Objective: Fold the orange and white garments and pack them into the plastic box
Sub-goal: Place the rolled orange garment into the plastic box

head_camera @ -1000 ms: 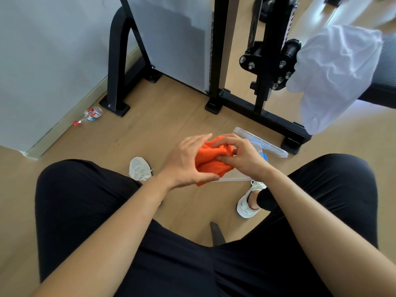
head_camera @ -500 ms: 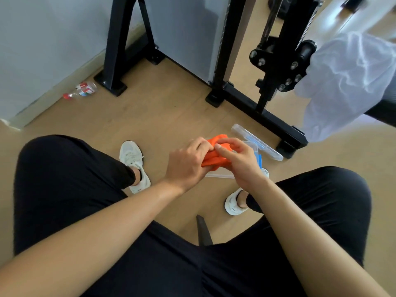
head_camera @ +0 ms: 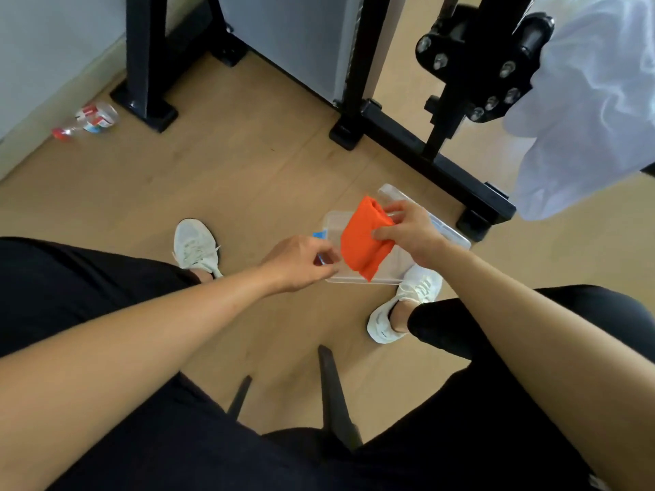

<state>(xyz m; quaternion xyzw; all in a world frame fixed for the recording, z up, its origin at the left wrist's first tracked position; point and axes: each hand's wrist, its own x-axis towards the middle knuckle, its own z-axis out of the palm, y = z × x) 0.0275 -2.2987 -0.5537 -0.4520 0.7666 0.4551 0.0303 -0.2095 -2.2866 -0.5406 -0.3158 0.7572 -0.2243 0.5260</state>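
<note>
The folded orange garment [head_camera: 363,239] hangs from my right hand [head_camera: 407,230], which pinches its right edge just above the clear plastic box [head_camera: 333,225] on the floor. My left hand [head_camera: 301,262] is a little to the left of the garment, fingers loosely curled with nothing in them, over the box's near left corner. The box's clear lid [head_camera: 443,225] lies behind my right hand, partly hidden. The white garment [head_camera: 588,111] is draped over black gym equipment at the upper right.
A black gym machine frame [head_camera: 443,161] stands right behind the box. My two white shoes [head_camera: 196,248] flank the box on the wooden floor. A plastic bottle [head_camera: 90,120] lies near the wall at the left. Black chair legs [head_camera: 333,395] show between my knees.
My left hand has let go of the orange garment and drawn left. My right hand alone now holds it, lowered over the box.
</note>
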